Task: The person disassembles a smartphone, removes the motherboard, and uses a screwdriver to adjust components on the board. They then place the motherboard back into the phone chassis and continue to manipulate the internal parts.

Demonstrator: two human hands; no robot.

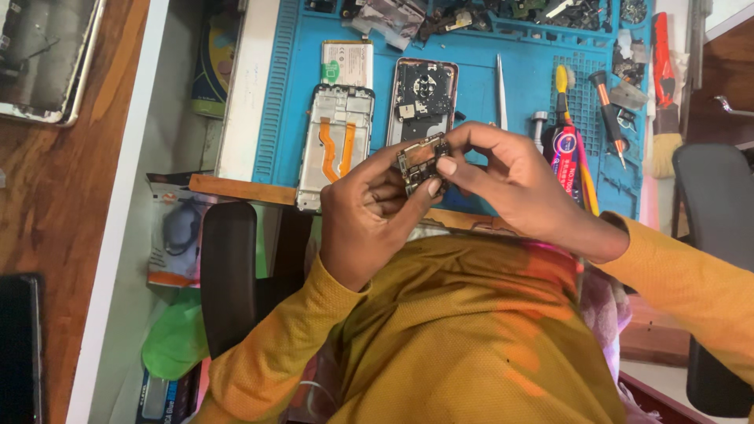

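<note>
Head view: both hands up over the near edge of the blue repair mat, pinching one small phone circuit board between them.

Left hand: fingers curled shut round the board's lower left side, thumb across its face. Gripping it.

Right hand: closed on the same board from 3 o'clock, thumb tip on the board's lower right corner, fingertips arched over its top edge. Yellow sleeves on both arms.

Board is held off the mat, tilted, just in front of the open phone back, which lies at 12 o'clock from the hands with its internals exposed.

At 10 o'clock from the hands: bare phone mid-frame with orange flex cables running down it, lying on the mat's near edge. Flat battery just beyond it, touching or nearly so; can't tell which.

At 1 o'clock: metal tweezers lying lengthwise on the mat. At 2 o'clock: screwdrivers and a yellow-handled tool side by side. Brush with a red handle at the mat's right edge.

Heap of loose parts along the mat's far edge, too small to sort out.
</note>
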